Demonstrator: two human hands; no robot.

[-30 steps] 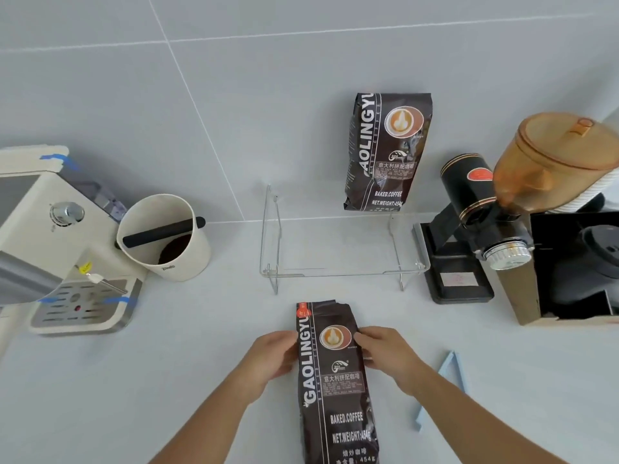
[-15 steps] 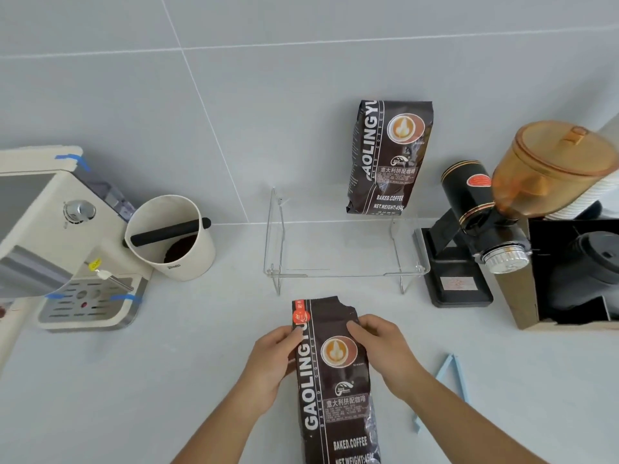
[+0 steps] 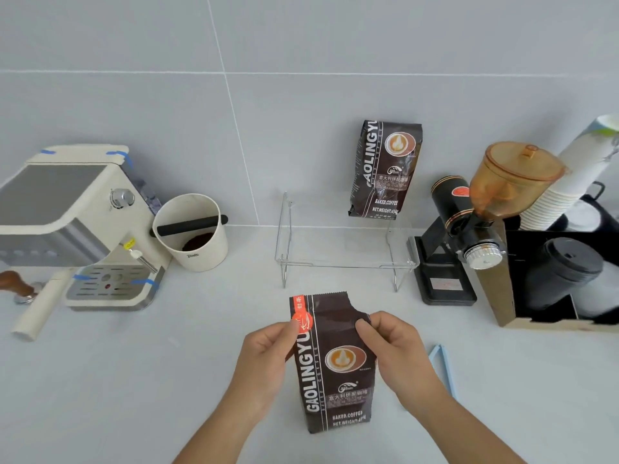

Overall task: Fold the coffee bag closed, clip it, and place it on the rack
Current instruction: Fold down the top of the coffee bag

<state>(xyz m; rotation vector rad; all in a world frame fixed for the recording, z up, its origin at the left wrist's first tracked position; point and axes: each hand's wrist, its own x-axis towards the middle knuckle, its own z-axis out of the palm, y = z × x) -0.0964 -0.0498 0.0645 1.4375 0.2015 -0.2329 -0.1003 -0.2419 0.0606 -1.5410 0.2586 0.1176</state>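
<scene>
A dark brown coffee bag stands on the counter in front of me, its top unfolded and torn at the right corner. My left hand pinches the bag's upper left edge by the orange label. My right hand pinches the upper right edge at the tear. A light blue clip lies on the counter just right of my right wrist. Behind the bag stands a clear acrylic rack, with a second coffee bag upright on its right end against the wall.
A cream espresso machine and a cream knock box stand at the left. A black grinder with an amber hopper, a stack of paper cups and a box holding black lids crowd the right.
The bag has come up from lying towards me to standing more upright. Both hands slid from its sides up to the top corners. The view shifted down and closer.
</scene>
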